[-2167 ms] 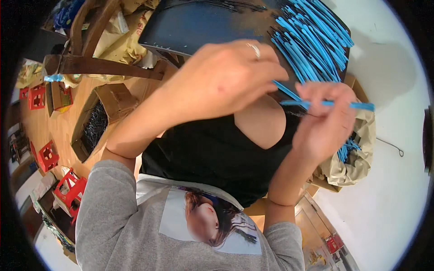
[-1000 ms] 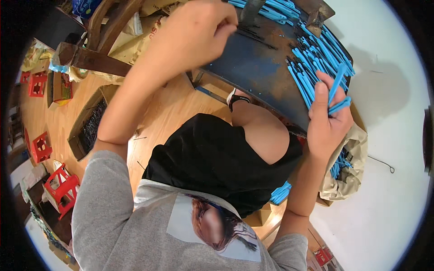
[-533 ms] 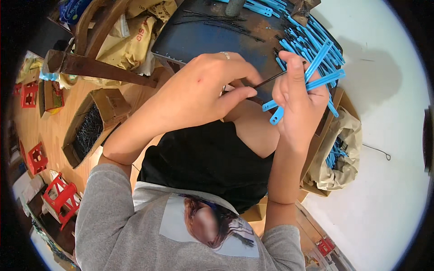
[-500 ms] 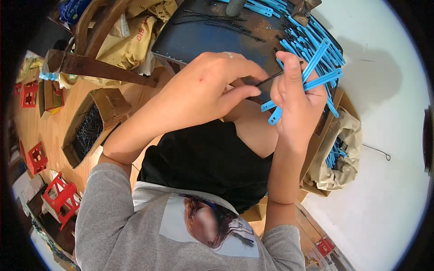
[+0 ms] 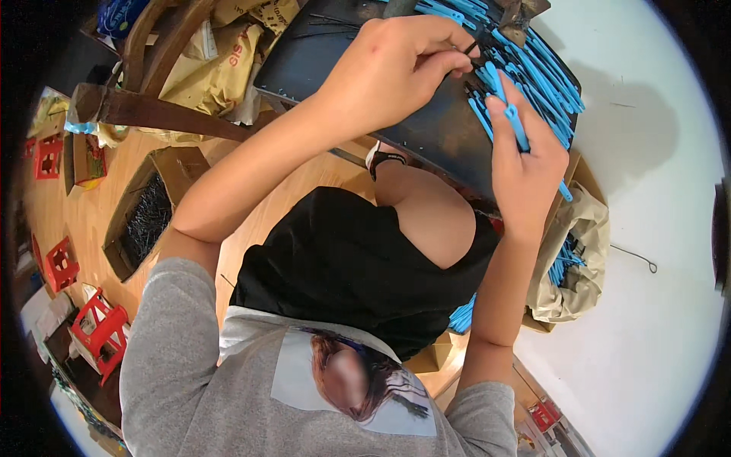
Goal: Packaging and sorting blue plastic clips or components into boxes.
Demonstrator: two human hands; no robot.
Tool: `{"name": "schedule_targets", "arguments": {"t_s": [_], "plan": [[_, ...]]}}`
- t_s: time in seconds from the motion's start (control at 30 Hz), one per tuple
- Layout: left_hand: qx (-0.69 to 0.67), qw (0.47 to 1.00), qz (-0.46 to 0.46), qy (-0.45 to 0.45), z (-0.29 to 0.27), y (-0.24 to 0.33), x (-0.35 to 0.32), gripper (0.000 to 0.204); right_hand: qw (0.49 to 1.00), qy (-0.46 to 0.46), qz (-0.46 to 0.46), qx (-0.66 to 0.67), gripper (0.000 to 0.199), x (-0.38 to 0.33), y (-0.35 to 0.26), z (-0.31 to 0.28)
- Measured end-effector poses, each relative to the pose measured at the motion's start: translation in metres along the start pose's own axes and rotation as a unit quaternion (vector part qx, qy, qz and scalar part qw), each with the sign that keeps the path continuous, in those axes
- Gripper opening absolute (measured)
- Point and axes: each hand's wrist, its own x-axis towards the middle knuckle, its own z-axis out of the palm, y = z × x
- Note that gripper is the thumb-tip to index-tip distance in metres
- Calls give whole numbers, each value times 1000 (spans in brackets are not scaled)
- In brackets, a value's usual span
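My left hand (image 5: 396, 72) reaches over the dark tabletop (image 5: 304, 72), thumb and fingers pinched on a thin black rod (image 5: 472, 47); most of the rod is hidden. Just to its right, my right hand (image 5: 527, 156) is closed on a slim blue plastic strip (image 5: 518, 128) with a holed end, held between thumb and fingers. Other strips in that grip may be hidden. Both hands are beside a heap of blue strips (image 5: 544, 72) with black rods among them, at the table's right side.
Thin black rods (image 5: 327, 27) lie at the table's far left. Right of the table stands a paper-lined carton (image 5: 582, 286) holding blue strips. On the floor at left are a box of black rods (image 5: 118, 244), wooden furniture legs (image 5: 164, 118) and red stools (image 5: 100, 327).
Both hands have moved away from my body, toward the heap, the left one farther. Crossed blue strips showed in my right hand before; now one is plainly seen there, turned differently.
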Motion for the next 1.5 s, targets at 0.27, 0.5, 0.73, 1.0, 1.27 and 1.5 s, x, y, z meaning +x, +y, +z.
{"name": "schedule_targets", "arguments": {"t_s": [0.27, 0.5, 0.73, 1.0, 1.27, 1.5], "plan": [[19, 997, 73, 30, 11, -13, 4, 9, 997, 48, -62, -4, 23, 14, 12, 3], [56, 997, 19, -41, -21, 11, 30, 7, 996, 54, -73, 24, 22, 20, 9, 5], [79, 994, 52, -48, -20, 3, 33, 8, 996, 59, -62, 27, 19, 25, 10, 2], [134, 975, 173, -23, -19, -1, 32, 11, 999, -19, 45, 10, 19, 26, 2, -11], [82, 993, 87, -20, -10, -2, 31, 11, 999, 3, -41, 28, 16, 32, 9, -9], [-73, 992, -40, -94, 1, -3, 4, 8, 999, -4, -33, 11, 18, 16, -7, -6]]}}
